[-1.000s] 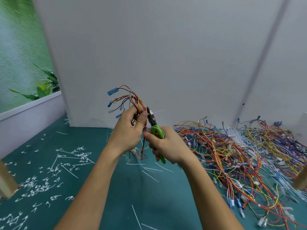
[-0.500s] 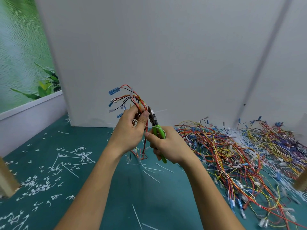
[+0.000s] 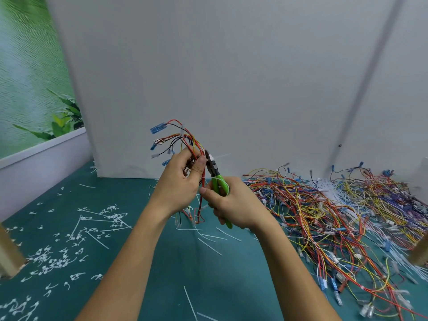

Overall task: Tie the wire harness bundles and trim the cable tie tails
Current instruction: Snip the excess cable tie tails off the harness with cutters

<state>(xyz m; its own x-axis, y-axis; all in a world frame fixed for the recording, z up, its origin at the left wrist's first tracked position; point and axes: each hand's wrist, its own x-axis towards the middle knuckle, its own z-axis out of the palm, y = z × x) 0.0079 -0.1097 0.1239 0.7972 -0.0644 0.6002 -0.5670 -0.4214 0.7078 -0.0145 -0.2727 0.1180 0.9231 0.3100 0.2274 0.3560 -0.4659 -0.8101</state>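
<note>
My left hand (image 3: 179, 181) grips a small wire harness bundle (image 3: 183, 141) of red, orange, yellow and black wires with blue connectors, held upright above the green table. My right hand (image 3: 234, 203) squeezes green-handled cutters (image 3: 216, 173). Their dark jaws meet the bundle just right of my left thumb. A thin white cable tie tail (image 3: 221, 156) sticks out to the right from the jaws. The lower wire ends hang down between my hands.
A large tangle of loose harnesses (image 3: 324, 216) covers the table's right side, with white cable ties (image 3: 328, 188) among them. Cut white tails and scraps (image 3: 76, 237) litter the left and middle. A white board (image 3: 231, 77) stands behind. Wooden posts (image 3: 8, 253) stand at both edges.
Both hands with the bundle and the cutters have stayed almost where they were; the jaws remain at the tie. Only the camera shifted slightly.
</note>
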